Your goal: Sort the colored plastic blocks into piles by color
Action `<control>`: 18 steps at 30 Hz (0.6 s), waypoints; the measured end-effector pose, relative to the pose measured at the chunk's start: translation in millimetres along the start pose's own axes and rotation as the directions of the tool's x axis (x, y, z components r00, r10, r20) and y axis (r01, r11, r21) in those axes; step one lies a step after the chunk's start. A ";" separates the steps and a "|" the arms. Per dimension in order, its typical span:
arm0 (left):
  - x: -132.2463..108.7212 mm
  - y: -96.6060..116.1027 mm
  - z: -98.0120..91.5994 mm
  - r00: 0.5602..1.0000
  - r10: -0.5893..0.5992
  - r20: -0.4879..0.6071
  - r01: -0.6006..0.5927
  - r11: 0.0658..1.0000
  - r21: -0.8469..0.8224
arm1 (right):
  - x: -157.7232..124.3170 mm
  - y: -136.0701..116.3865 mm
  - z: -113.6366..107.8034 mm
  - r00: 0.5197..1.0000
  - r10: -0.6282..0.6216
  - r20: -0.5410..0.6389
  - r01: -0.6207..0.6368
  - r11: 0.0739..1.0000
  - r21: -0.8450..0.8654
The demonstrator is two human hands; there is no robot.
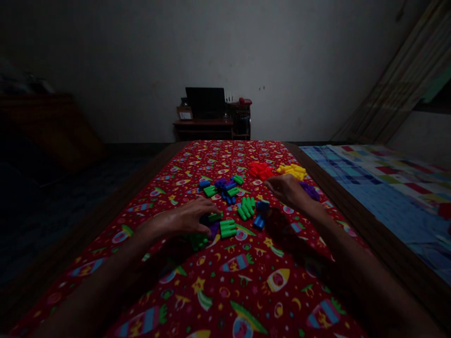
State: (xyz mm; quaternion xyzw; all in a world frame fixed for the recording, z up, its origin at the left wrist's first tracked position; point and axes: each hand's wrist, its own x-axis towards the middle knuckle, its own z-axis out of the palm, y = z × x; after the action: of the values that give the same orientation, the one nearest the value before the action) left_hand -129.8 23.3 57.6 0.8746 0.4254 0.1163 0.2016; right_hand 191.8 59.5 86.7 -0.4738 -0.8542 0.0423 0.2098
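My left hand is over a small cluster of toy blocks, thumb and fingers spread around a green block. Beside the thumb lie a purple block and another green block, partly in shadow. My right hand is farther out, near a red block pile, a yellow block pile and purple blocks. Its fingers are curled together; anything between them is hidden. Between the hands are ribbed green blocks and dark blue blocks.
A red patterned cloth covers the long table. A mixed group of blue, purple and green blocks lies mid-table. Beyond its far end stands a desk with a dark screen. Checked bedding spreads at the right.
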 end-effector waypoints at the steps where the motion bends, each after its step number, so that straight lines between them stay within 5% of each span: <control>1: -0.6 -4.8 1.9 1.000 0.003 -0.001 -0.003 0.999 0.039 | -1.8 -15.8 10.7 0.995 -0.092 0.035 0.089 0.993 0.079; 4: 4.9 -26.4 13.1 0.998 -0.019 -0.057 0.026 0.991 0.128 | -12.7 -59.2 47.1 0.930 -0.357 0.089 0.329 0.915 0.235; 7: 15.3 -47.3 22.6 0.988 -0.071 -0.134 0.087 0.989 0.120 | -22.8 -90.6 81.7 0.851 -0.524 0.048 0.509 0.843 0.173; 13: 18.3 -63.3 21.9 0.975 -0.127 -0.184 0.106 0.987 -0.120 | -5.7 -104.8 118.2 0.899 -0.434 0.053 0.437 0.893 -0.107; 18: 15.3 -61.4 22.2 0.961 -0.152 -0.232 0.120 0.982 -0.149 | 19.7 -87.0 108.5 0.921 -0.385 0.058 0.384 0.923 0.017</control>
State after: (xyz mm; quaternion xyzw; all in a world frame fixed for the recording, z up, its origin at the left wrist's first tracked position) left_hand -154.9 63.9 10.6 0.8071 0.4972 0.2360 0.2137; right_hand 70.6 41.9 18.0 -0.2949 -0.9364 0.0171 0.1893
